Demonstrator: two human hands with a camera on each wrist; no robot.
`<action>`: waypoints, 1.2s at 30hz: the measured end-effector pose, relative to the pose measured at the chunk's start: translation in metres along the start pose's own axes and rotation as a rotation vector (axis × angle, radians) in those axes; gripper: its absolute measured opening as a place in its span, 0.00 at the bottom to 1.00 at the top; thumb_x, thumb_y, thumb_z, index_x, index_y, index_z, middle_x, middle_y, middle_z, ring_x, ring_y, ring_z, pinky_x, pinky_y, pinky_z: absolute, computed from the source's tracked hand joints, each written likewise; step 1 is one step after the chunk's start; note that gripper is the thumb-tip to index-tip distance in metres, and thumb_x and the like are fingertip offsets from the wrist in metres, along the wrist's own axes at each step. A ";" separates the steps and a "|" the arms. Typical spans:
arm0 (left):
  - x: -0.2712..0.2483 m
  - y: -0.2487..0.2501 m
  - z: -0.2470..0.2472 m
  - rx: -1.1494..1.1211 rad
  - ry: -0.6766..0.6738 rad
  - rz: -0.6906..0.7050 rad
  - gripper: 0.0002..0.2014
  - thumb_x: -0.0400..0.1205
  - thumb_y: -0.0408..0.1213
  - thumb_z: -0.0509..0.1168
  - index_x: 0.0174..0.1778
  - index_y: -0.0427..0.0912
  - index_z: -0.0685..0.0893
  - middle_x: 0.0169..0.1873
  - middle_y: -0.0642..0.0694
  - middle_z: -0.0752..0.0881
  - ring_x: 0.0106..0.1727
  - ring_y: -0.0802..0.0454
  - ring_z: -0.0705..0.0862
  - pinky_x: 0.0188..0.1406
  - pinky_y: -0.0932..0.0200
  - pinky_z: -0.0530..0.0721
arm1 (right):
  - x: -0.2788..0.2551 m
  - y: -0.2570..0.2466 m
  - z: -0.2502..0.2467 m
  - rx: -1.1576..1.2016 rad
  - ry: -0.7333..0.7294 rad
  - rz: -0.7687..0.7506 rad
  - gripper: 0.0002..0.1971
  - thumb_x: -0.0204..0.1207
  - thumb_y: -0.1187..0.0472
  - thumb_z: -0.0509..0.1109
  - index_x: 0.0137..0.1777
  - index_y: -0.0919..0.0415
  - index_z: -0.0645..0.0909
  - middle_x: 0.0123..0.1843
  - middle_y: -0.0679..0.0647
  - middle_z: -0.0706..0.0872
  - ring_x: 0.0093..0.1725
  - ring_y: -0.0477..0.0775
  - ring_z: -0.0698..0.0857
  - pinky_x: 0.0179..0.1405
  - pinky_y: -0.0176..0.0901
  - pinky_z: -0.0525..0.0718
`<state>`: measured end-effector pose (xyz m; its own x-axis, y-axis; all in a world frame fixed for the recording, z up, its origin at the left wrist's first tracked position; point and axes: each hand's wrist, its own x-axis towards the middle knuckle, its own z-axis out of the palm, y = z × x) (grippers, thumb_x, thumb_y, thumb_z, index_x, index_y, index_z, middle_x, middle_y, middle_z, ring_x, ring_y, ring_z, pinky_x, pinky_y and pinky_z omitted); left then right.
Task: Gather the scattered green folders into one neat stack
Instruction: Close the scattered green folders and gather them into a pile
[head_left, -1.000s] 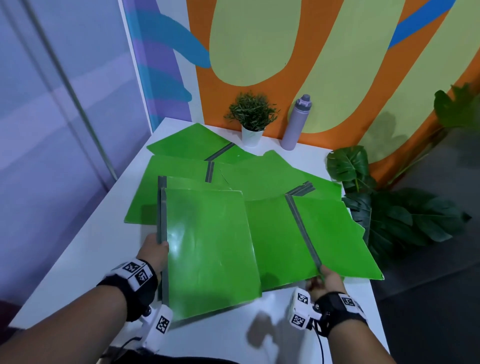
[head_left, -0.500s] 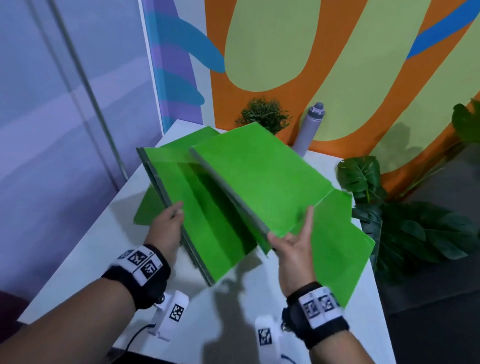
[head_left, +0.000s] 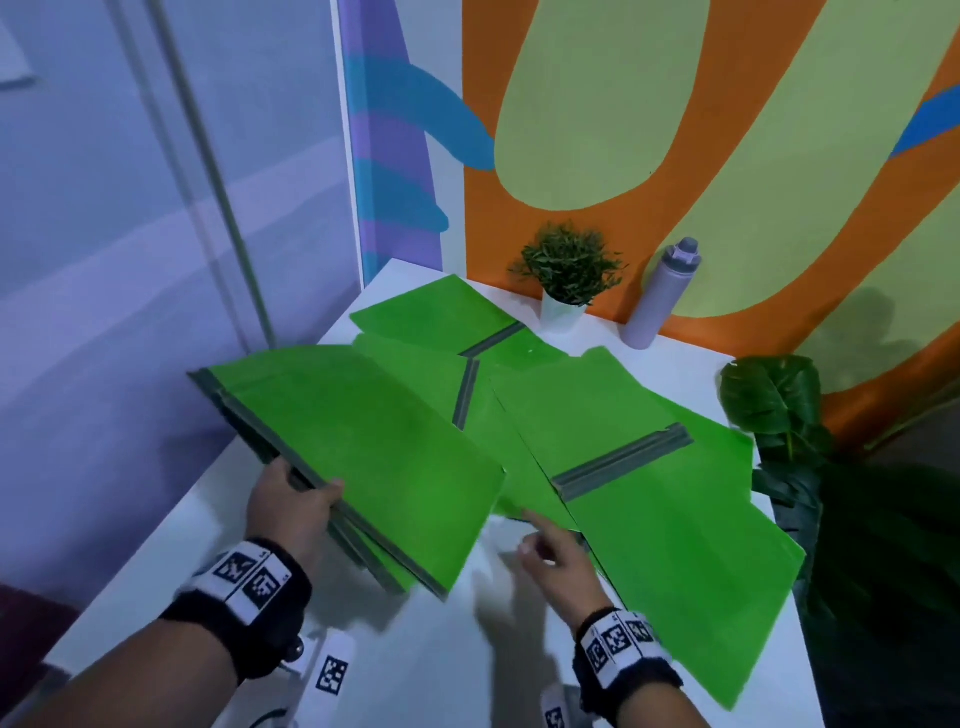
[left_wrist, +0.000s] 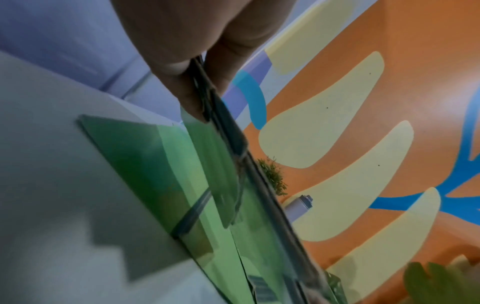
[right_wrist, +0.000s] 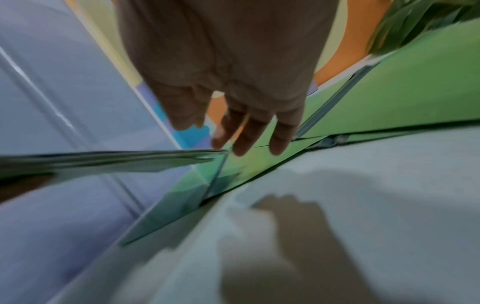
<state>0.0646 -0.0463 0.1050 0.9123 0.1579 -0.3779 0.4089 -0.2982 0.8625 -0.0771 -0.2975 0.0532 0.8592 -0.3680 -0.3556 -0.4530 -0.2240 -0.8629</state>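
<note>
My left hand (head_left: 306, 493) grips a stack of closed green folders (head_left: 374, 447) by their grey spines and holds it tilted above the table's left side; the left wrist view shows my thumb and fingers (left_wrist: 192, 82) pinching those spines (left_wrist: 228, 127). My right hand (head_left: 535, 535) is empty, its straight fingers (right_wrist: 280, 142) hovering at the near edge of an open green folder (head_left: 670, 540) with a grey spine (head_left: 623, 462) that lies flat on the right. More open green folders (head_left: 441, 312) overlap at the back of the table.
The white table (head_left: 467, 649) stands in a corner against a painted wall. A small potted plant (head_left: 566, 270) and a lilac bottle (head_left: 660, 296) stand at its back edge. Big-leaved plants (head_left: 779, 400) crowd the table's right edge.
My right hand closed a folder over onto the left hand's stack, let go, and dropped toward the open folder on the right. The left hand's stack has tilted and shifted left.
</note>
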 end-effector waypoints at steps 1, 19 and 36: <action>0.005 0.003 -0.005 0.011 0.009 0.022 0.30 0.73 0.36 0.75 0.71 0.40 0.74 0.66 0.36 0.81 0.64 0.34 0.83 0.66 0.35 0.80 | 0.015 0.009 -0.009 -0.077 0.082 0.031 0.23 0.73 0.53 0.70 0.66 0.36 0.70 0.60 0.56 0.82 0.59 0.52 0.81 0.67 0.56 0.79; 0.039 -0.009 -0.004 -0.208 -0.049 0.048 0.12 0.78 0.17 0.63 0.52 0.35 0.75 0.36 0.45 0.75 0.39 0.44 0.74 0.52 0.47 0.74 | 0.130 0.064 -0.038 -0.797 0.102 0.341 0.26 0.77 0.38 0.55 0.74 0.24 0.52 0.84 0.47 0.37 0.78 0.74 0.37 0.70 0.84 0.47; -0.009 -0.043 -0.023 -0.047 -0.291 -0.009 0.27 0.81 0.19 0.59 0.76 0.37 0.67 0.69 0.37 0.75 0.63 0.40 0.75 0.70 0.37 0.73 | -0.069 0.106 0.012 -0.928 -0.068 0.271 0.31 0.72 0.31 0.54 0.71 0.19 0.43 0.84 0.47 0.35 0.80 0.72 0.40 0.69 0.85 0.51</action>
<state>0.0379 -0.0132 0.0790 0.8800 -0.1182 -0.4601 0.4213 -0.2533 0.8708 -0.1811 -0.2854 -0.0179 0.6970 -0.4651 -0.5459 -0.6198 -0.7735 -0.1324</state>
